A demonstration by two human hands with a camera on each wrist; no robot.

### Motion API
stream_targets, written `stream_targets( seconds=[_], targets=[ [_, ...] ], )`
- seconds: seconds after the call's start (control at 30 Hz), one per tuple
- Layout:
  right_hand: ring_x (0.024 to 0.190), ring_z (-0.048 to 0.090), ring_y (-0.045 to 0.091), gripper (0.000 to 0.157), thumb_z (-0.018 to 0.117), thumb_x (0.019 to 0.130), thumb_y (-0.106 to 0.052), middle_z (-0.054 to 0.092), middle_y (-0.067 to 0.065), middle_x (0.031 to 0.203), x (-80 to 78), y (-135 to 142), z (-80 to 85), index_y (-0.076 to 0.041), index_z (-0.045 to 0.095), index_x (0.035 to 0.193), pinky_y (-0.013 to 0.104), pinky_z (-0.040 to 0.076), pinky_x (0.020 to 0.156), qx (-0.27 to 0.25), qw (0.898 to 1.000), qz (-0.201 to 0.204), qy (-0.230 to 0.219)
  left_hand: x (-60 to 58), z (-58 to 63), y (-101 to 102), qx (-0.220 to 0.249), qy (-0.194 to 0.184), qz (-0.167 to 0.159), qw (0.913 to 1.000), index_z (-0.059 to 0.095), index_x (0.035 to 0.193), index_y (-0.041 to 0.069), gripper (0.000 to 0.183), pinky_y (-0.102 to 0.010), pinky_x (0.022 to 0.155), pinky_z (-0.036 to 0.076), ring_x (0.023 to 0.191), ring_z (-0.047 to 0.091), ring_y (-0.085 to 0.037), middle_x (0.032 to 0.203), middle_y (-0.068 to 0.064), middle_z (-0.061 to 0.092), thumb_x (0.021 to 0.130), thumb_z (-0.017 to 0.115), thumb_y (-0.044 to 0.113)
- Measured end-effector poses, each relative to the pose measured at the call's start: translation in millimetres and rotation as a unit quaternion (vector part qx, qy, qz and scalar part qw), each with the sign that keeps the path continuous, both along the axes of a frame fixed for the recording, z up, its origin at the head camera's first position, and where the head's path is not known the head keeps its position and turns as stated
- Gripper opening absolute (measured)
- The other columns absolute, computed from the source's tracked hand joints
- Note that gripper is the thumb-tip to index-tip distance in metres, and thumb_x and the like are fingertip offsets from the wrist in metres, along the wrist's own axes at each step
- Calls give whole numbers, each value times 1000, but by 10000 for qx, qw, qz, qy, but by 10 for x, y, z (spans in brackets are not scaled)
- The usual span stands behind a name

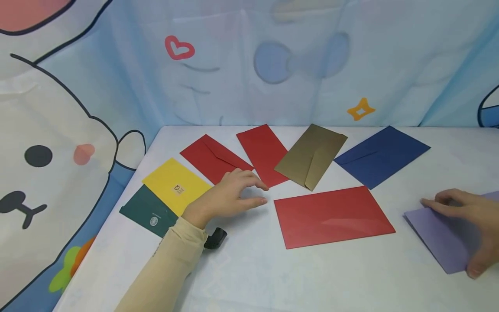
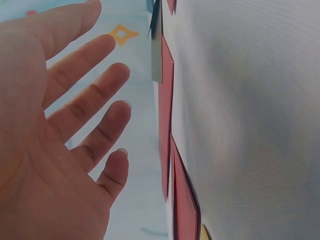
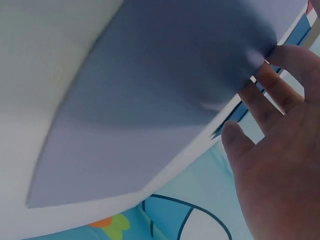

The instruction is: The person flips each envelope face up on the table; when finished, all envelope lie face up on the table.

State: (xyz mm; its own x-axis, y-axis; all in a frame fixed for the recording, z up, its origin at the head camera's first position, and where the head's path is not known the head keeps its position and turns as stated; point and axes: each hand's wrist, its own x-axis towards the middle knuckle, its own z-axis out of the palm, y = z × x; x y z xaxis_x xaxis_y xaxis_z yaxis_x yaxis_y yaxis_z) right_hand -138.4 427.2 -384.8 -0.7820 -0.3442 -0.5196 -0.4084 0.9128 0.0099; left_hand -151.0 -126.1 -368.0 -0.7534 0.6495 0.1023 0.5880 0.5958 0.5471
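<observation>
At the right side of the head view, my right hand (image 1: 477, 221) grips a purple envelope (image 1: 438, 238) across its width. The thumb is at the near edge and the fingers at the far edge. Part of the envelope runs under the hand and out of the frame; in the right wrist view its broad purple face (image 3: 125, 160) shows. My left hand (image 1: 230, 195) hovers empty above the white table, fingers relaxed and apart in the left wrist view. Closest to it are a red envelope (image 1: 210, 158) with a flap and a yellow envelope (image 1: 175, 180).
A wide red envelope (image 1: 331, 219) lies between the hands. Behind it are another red envelope (image 1: 261, 151), a gold one (image 1: 312, 154) and a blue one (image 1: 383, 156). A dark green envelope (image 1: 150, 212) lies partly under the yellow one. A printed curtain (image 1: 234, 86) hangs behind the table.
</observation>
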Motion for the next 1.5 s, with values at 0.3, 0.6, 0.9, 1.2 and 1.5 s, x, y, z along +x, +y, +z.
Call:
stream_targets(
  seconds=[0.3,0.6,0.9,1.2,1.5],
  targets=[
    [118,39,50,139,87,37,-71,28,22,141,117,-81,-99,-13,34,151,76,39,88,-541,9980,63,316,-3,-11,5,-141,91,24,9999,71,124,21,34,-42,99,35,113,49,-9,112,8,62,94,70,39],
    [118,40,47,135,83,30,-77,39,18,140,185,-189,-114,-16,46,145,76,40,88,-407,9976,191,536,21,-5,15,-181,39,-21,9998,70,124,20,36,-39,99,35,114,49,-9,117,7,63,94,71,39],
    [117,46,42,130,86,34,-77,44,14,139,233,-250,-78,-16,49,142,72,44,87,-128,9977,330,578,23,-7,18,-211,32,-42,9998,70,124,20,36,-39,98,35,113,48,-8,119,7,63,93,71,40],
    [119,45,38,126,88,36,-74,42,12,139,356,-520,67,-13,50,139,70,47,86,-1124,9863,437,1129,19,-27,29,-138,55,-130,9998,71,124,21,36,-37,96,36,113,48,-7,119,9,63,93,72,40],
    [120,49,36,113,91,48,-68,51,11,137,285,-1323,375,-14,55,140,64,50,85,-2005,9641,720,1583,25,17,59,-134,21,-167,9998,70,125,21,38,-42,101,34,119,46,-11,121,9,64,93,71,42]
  ],
)
